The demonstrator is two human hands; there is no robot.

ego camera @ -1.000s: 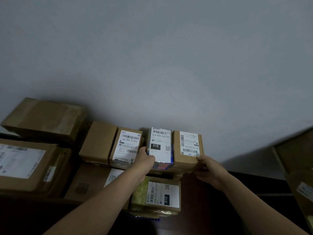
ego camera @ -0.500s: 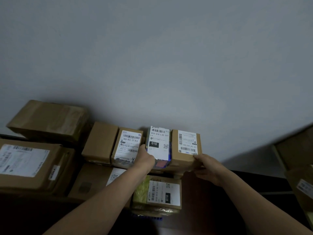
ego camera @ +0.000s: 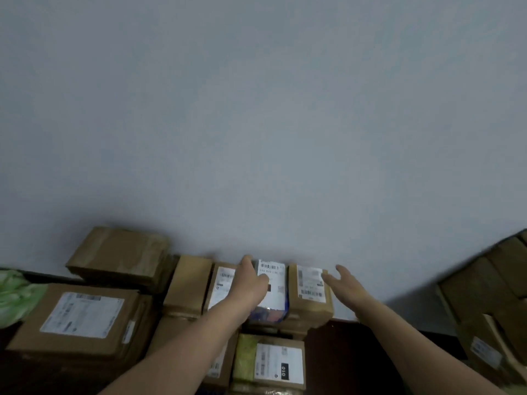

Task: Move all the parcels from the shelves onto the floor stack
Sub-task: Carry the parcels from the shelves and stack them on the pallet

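The left hand (ego camera: 249, 286) lies along the left edge of a glossy parcel (ego camera: 273, 292). Its thumb (ego camera: 263, 279) sits flat on the white barcode label and its fingers (ego camera: 246, 262) stretch to the far end. Motion blur hides whether they hook round that edge, so the grip cannot be told. The parcel is a slim, shiny film-wrapped block with blue and red print showing at its near end. It sits in a row of parcels against the wall.

The right hand (ego camera: 346, 286) is spread, with straight fingers and the thumb raised. It is just at the right side of a small cardboard box (ego camera: 310, 306), which is matte brown with a white label on top and touches the glossy parcel. I cannot tell whether the fingertips touch it.

Left of the glossy parcel are a labelled brown box (ego camera: 221, 283) and a plain carton (ego camera: 188, 283). Beneath the row lies a yellow-green padded parcel (ego camera: 245, 357) with a black-and-white label. Further left are a large flat carton (ego camera: 79, 317), a taped carton (ego camera: 119, 255) behind it, and a crumpled green plastic bag (ego camera: 17, 295). More cartons (ego camera: 490, 295) stand at the right. The wall (ego camera: 256, 109) is smooth and grey, and the surface (ego camera: 356, 354) is dark.
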